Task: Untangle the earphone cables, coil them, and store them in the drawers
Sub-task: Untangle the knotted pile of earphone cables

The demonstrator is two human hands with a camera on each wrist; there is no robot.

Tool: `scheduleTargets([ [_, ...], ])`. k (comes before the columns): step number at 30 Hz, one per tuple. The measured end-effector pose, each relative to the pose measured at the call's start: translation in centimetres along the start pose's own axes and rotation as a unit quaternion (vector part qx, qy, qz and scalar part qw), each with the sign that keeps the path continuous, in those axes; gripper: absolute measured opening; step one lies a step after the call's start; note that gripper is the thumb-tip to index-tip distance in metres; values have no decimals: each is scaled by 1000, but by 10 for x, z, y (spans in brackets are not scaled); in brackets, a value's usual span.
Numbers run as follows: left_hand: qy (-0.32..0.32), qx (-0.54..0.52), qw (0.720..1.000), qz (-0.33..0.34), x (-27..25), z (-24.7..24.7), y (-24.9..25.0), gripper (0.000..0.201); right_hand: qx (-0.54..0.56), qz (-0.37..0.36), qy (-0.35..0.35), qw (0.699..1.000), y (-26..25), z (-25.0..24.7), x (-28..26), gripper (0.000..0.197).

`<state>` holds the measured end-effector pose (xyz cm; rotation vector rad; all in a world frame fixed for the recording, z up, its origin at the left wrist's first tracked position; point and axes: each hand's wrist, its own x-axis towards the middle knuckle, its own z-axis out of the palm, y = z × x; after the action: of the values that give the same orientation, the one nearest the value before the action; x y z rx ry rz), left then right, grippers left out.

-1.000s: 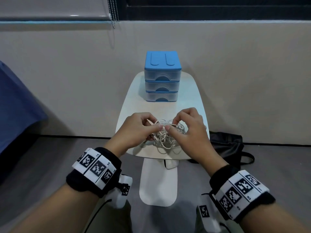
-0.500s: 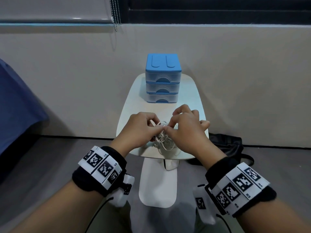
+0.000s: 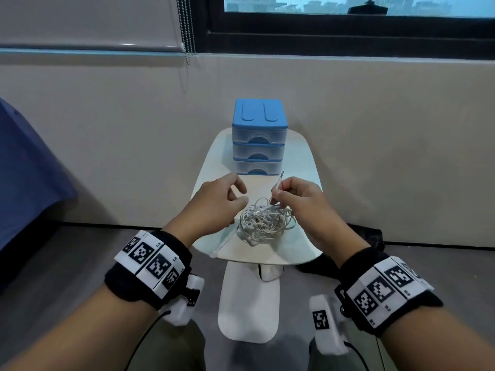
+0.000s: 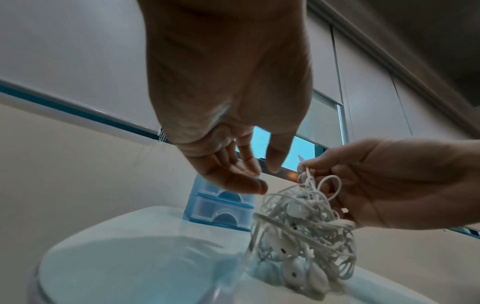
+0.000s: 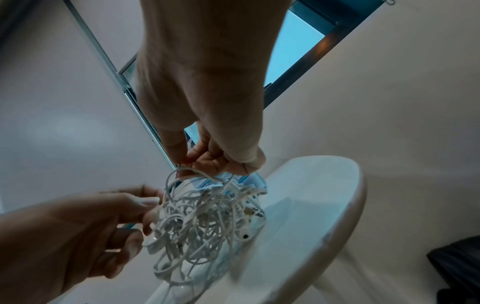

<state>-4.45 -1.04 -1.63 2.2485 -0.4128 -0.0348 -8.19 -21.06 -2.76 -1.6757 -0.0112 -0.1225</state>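
Right hand: we see our right hand (image 3: 300, 199) pinching the plug end (image 3: 278, 182) of one cable, raised above the heap.
Left hand: our left hand (image 3: 217, 202) holds nothing, fingers loosely spread just beside the tangle.
Earphone cables: the white tangle (image 3: 265, 222) rests on the table (image 3: 211, 167), near its front edge.
Drawers: the blue three-drawer unit (image 3: 259, 137) stands at the table's far end, all drawers closed.

Ahead of my grip: plain beige wall (image 3: 375, 135), dark-framed window (image 3: 348, 25) above showing dim blue daylight. Grey roller blind (image 3: 88, 20) with bead chain (image 3: 187, 28) upper left. Grey floor (image 3: 53, 263) below; black bag (image 3: 372, 236) right; blue fabric (image 3: 24, 170) left.
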Motion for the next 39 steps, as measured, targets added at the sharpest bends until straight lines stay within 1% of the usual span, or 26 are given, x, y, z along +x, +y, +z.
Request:
scheduleTargets([
  [2,-4,-2,999,48,-2,-1,4,8,-1,-1,6,1000,0,-2,4,9],
  [4,-30,-1,996,81,-5,0,7,12,-2,-1,12,1000,0,-2,8,8],
  [6,-57,2,994,92,-7,5,8,14,-14,5,17,1000,0,-3,10,13],
  [7,-61,10,994,94,-7,7,8,14,-24,10,17,1000,0,-3,11,19],
  [10,-51,34,993,100,-4,13,8,12,-63,4,1,998,-2,-5,12,38],
  [12,-52,25,994,91,-2,12,8,11,-79,-5,-7,997,-3,-6,15,42],
  [16,-45,4,996,80,2,9,7,11,-99,-2,-9,995,-8,-7,22,27],
  [19,-16,12,996,87,1,10,5,13,-76,18,-31,996,-9,-6,23,23],
  [22,10,19,996,86,3,12,1,14,-78,23,-54,995,-6,-3,21,9],
  [24,20,22,996,82,3,13,-1,14,-82,17,-66,994,-2,0,20,4],
  [27,37,31,996,71,5,15,-3,13,-73,12,-88,993,3,0,18,4],
  [30,54,26,997,57,5,15,-3,16,-46,30,-103,993,11,-1,15,11],
  [31,48,20,997,61,5,15,-2,18,-41,35,-99,994,14,-1,15,11],
  [33,10,18,997,74,2,14,2,16,-39,40,-87,995,19,0,15,8],
  [35,-23,40,996,78,0,13,4,14,-41,38,-79,995,22,0,15,6],
  [39,-22,85,994,68,4,10,0,15,-53,37,-74,995,17,3,16,6],
])
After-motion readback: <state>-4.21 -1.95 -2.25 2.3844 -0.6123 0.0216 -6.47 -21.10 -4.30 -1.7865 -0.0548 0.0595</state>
